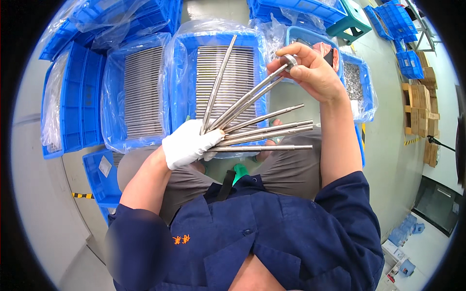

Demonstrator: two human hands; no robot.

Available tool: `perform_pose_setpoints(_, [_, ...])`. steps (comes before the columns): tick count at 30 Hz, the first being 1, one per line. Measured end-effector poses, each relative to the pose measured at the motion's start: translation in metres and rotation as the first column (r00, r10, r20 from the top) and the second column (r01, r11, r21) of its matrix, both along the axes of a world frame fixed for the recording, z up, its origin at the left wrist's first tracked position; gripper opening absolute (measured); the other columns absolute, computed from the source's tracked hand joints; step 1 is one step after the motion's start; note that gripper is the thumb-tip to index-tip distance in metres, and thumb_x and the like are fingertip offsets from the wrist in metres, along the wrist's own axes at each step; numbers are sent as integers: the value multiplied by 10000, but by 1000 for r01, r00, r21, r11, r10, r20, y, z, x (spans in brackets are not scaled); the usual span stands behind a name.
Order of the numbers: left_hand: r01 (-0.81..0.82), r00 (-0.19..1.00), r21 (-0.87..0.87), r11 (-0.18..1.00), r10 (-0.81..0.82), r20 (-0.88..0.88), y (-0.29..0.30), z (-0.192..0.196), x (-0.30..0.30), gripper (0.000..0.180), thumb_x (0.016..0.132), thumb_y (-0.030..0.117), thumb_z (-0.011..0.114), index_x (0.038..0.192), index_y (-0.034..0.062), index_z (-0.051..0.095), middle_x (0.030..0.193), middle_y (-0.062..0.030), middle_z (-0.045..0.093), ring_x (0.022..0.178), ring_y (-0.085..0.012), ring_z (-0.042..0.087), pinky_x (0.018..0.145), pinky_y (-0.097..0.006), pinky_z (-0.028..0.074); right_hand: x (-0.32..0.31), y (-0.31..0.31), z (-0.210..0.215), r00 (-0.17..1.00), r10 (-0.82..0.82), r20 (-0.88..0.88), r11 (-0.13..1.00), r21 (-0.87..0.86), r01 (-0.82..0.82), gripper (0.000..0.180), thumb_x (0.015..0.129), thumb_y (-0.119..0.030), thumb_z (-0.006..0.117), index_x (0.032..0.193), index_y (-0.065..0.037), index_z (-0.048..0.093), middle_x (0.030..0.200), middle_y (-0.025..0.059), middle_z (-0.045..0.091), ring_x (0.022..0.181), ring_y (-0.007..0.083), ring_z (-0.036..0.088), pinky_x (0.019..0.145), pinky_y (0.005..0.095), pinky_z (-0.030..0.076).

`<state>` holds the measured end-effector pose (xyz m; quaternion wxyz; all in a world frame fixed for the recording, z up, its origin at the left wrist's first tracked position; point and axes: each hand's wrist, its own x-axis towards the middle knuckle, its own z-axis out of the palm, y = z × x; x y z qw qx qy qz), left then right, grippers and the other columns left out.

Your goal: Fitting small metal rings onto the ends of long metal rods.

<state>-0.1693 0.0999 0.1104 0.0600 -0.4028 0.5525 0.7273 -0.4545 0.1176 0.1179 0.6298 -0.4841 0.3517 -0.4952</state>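
Note:
My left hand (188,145), in a white glove, is closed around a fan of several slim metal shafts (264,148). Their stepped free ends spread upward and to the right. Bare, my right hand (318,72) pinches a small round metal collar (289,62) between thumb and fingers. The collar sits at the tip of one of the held shafts; whether it is fully seated on it I cannot tell. Below the fan stands a plastic-lined blue crate (180,82), where more metal shafts (238,65) lie side by side in a row.
Left of it stands another lined crate (110,92) of shafts, beside stacked blue crates (82,102). At the right are a bin of small metal parts (353,80) and a green stool (357,29). Wooden pallets (420,109) stand farther right. My knees flank the middle crate's near edge.

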Motion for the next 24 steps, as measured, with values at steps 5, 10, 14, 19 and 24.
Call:
perform_pose_setpoints(5, [9, 1000, -1, 1000, -9, 29, 4, -4, 1, 305, 834, 310, 500, 681, 47, 529, 524, -3, 476, 464, -81, 415, 430, -240, 339, 8, 3, 17, 951, 8, -308, 998, 65, 13, 293, 734, -23, 616, 1018, -47, 545, 945, 104, 622, 842, 122, 581, 750, 239, 452])
perform_pose_setpoints(10, [7, 1000, 44, 999, -7, -13, 6, -4, -5, 309, 832, 312, 497, 676, 48, 527, 519, 5, 463, 463, -82, 404, 437, -240, 339, 22, 2, 3, 973, 102, -208, 991, 107, -81, 308, 718, -10, 639, 1008, -46, 542, 948, 100, 620, 825, 125, 580, 758, 249, 454])
perform_pose_setpoints(14, [94, 996, -47, 994, -94, 5, 2, -1, -5, 298, 826, 316, 500, 720, 40, 539, 549, -1, 479, 507, -90, 432, 457, -253, 359, 14, 4, 2, 958, 94, -270, 995, 50, -84, 311, 728, -22, 628, 1025, -51, 541, 933, 100, 620, 843, 135, 582, 769, 261, 456])
perform_pose_setpoints(19, [214, 976, -50, 976, -212, 42, 9, -3, -3, 300, 824, 321, 504, 845, 27, 563, 573, -15, 502, 530, -106, 457, 500, -258, 393, -1, -1, 0, 983, -95, -159, 989, 95, 111, 288, 760, -71, 602, 1035, -25, 531, 934, 131, 608, 890, 207, 586, 835, 315, 444])
perform_pose_setpoints(24, [317, 948, -62, 946, -317, 8, 13, -6, -7, 325, 822, 329, 517, 922, 20, 535, 587, -32, 509, 533, -117, 464, 512, -273, 403, 10, -3, -4, 997, 77, 31, 994, 72, -79, 325, 781, -134, 612, 1071, -27, 512, 956, 157, 602, 925, 221, 576, 862, 334, 430])
